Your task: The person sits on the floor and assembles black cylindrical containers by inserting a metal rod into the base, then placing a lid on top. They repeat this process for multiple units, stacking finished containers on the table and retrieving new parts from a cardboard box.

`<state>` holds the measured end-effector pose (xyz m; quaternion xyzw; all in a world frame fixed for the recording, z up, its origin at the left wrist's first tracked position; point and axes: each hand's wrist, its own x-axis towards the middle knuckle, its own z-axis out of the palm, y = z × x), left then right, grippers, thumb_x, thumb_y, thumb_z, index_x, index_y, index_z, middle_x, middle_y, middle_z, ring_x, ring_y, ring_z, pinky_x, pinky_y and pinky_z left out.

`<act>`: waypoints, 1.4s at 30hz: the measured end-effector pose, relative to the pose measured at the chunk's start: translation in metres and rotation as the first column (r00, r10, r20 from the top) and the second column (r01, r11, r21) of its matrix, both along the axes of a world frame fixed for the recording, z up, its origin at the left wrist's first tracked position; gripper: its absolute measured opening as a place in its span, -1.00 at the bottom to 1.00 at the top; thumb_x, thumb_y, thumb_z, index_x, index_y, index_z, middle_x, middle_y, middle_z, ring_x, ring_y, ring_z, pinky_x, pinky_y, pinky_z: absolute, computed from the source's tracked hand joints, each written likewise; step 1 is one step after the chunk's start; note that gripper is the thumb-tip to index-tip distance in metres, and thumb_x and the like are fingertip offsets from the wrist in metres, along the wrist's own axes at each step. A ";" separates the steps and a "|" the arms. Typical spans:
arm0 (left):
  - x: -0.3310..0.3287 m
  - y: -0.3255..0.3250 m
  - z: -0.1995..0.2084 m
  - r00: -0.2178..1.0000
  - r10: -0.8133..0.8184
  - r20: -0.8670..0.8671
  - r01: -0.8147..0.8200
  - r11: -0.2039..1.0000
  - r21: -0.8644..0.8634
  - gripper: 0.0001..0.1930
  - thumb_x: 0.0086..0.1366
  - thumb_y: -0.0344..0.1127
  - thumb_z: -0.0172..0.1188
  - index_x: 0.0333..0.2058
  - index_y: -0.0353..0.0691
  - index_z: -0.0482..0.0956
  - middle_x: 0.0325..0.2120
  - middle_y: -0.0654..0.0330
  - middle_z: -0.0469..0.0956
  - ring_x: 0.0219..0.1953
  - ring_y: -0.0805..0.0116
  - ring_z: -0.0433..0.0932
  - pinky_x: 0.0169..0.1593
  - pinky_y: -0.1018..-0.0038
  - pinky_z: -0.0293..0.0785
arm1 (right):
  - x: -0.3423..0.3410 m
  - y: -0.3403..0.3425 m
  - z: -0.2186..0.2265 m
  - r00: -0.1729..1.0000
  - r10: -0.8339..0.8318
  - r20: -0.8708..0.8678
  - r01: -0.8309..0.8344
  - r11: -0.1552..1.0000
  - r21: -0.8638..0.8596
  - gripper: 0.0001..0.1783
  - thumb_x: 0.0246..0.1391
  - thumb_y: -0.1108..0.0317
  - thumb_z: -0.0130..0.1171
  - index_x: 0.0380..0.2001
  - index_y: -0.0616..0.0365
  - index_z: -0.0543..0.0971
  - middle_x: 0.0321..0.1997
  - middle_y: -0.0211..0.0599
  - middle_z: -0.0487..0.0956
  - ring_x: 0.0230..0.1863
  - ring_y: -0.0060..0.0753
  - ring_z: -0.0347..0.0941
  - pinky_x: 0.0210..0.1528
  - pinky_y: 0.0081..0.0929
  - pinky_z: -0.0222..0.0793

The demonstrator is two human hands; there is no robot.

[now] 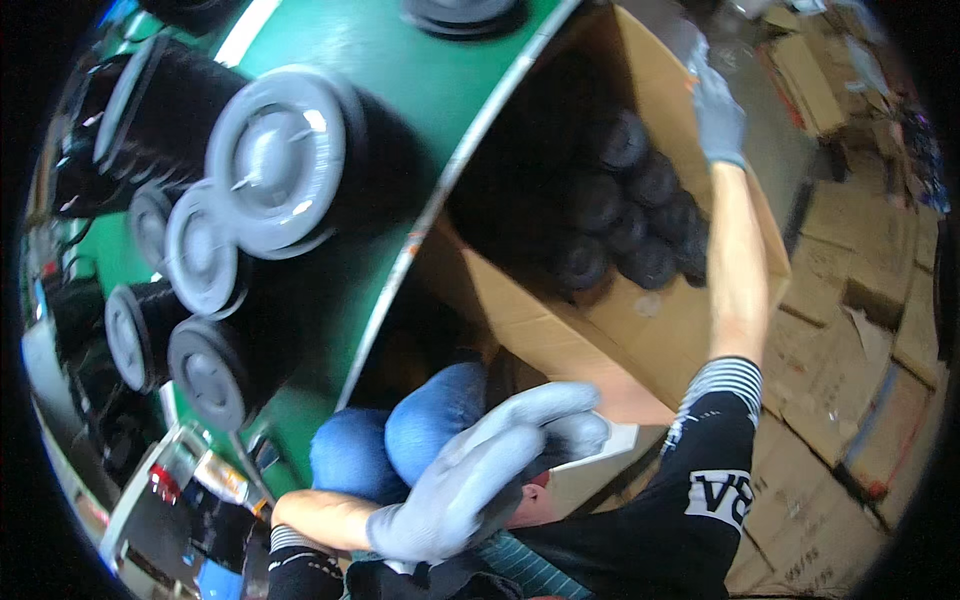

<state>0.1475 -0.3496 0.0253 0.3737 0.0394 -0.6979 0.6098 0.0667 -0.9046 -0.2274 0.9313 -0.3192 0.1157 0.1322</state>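
Hands: right hand [716,112] grips the cardboard box [640,345] rim, left hand [480,470] open nearby

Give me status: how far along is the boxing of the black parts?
Done: a layer of black round parts lies in the cardboard box. In hand: right hand on the box's far flap; left hand near the lap, contents unclear. Left: grey-capped parts on the green table.

Grey-gloved right hand [717,112] — brown cardboard box [640,340] — green table [400,60].
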 end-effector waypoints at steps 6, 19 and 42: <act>0.003 0.000 -0.010 0.996 0.068 0.053 -0.063 0.995 -0.080 -0.42 0.72 -0.08 -0.13 0.49 -0.39 0.27 0.22 -0.01 0.57 0.30 0.25 0.54 0.42 0.30 0.37 | -0.006 -0.014 -0.021 0.993 -0.112 -0.021 0.112 0.993 0.030 -0.37 0.46 0.12 0.06 0.55 -0.33 0.30 0.42 -0.11 0.50 0.14 0.07 0.67 0.13 0.13 0.62; 0.034 -0.008 -0.033 0.190 0.246 0.950 -0.353 0.921 -0.168 -0.48 0.57 -0.32 -0.02 0.42 -0.39 0.38 0.35 -0.09 0.47 0.41 0.08 0.45 0.50 0.22 0.27 | 0.059 0.405 0.099 0.642 -0.096 0.761 -0.660 0.436 0.612 -0.48 0.35 0.45 0.23 0.34 0.31 0.51 0.32 0.11 0.57 0.29 -0.03 0.58 0.38 -0.16 0.46; -0.010 -0.041 -0.028 -0.119 -0.291 0.949 0.365 0.876 0.314 -0.42 0.44 0.07 0.13 0.09 -0.40 0.65 0.00 -0.17 0.66 0.04 -0.17 0.64 0.29 -0.12 0.46 | -0.410 0.138 -0.273 -0.046 -0.884 0.464 0.194 0.448 0.873 -0.54 0.24 0.34 0.32 0.10 0.47 0.59 0.05 -0.02 0.72 0.02 -0.23 0.59 0.11 -0.24 0.50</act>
